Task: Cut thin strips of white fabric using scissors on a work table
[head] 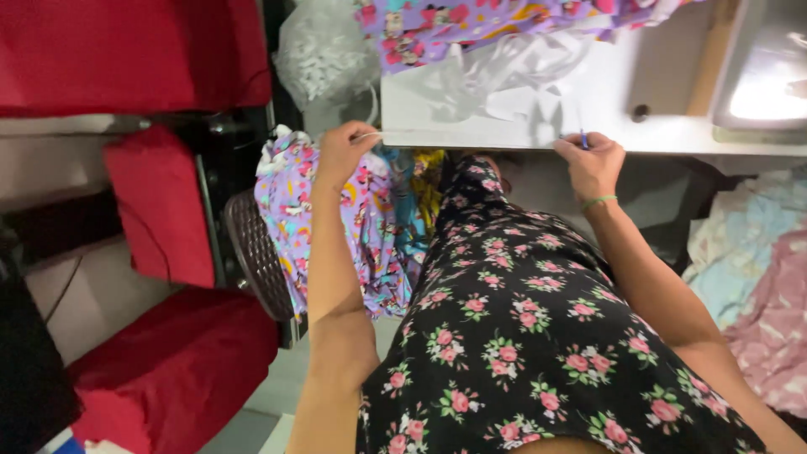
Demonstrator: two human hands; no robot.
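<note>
My left hand (343, 151) is closed around a thin white band or strip at the front edge of the white table (588, 118), just above a pile of purple printed fabric (370, 227). Further right on the same edge, my right hand (591, 161) grips a small blue pen or marker; a green band circles its wrist. Thin white paper or plastic sheets (504, 80) lie on the table between and beyond the hands. More purple printed fabric (471, 25) lies at the table's far side. My black floral dress fills the lower middle.
Red cushioned pieces (160, 202) and a brown woven basket (256, 256) stand at the left. A white plastic bag (324, 55) hangs beside the table. A sewing machine's base (761, 76) sits at the table's right. Pale blue and pink fabrics (756, 277) pile at the right.
</note>
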